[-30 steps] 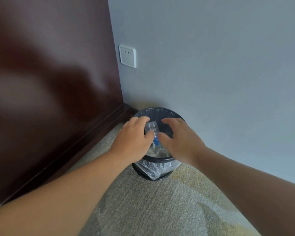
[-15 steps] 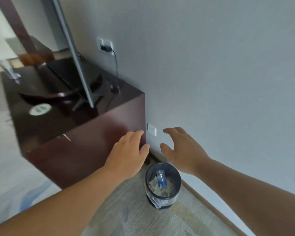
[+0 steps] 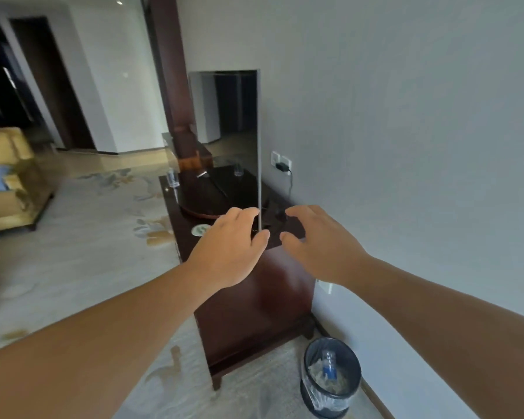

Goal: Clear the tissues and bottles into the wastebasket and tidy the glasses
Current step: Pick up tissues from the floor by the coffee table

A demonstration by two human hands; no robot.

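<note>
The black wastebasket (image 3: 310,385) with a clear liner stands on the carpet at the lower right, against the wall. Inside it a clear bottle with a blue label (image 3: 329,365) stands on crumpled tissues (image 3: 318,373). My left hand (image 3: 229,251) and my right hand (image 3: 321,243) are raised side by side in front of the dark wooden cabinet, fingers relaxed, holding nothing. A clear glass (image 3: 173,177) stands at the cabinet's far left corner. What looks like a second glass (image 3: 238,169) appears near the TV screen; it may be a reflection.
The dark wooden cabinet (image 3: 254,313) runs along the grey wall and carries a thin TV (image 3: 258,146) seen edge-on, plus a round white coaster (image 3: 201,229). A plugged charger (image 3: 283,167) sits in the wall socket. A yellow armchair (image 3: 6,176) stands at the far left on patterned carpet.
My hands let go of the bottle into the wastebasket and lifted away. My view rose from the basket to the cabinet top and the room beyond.
</note>
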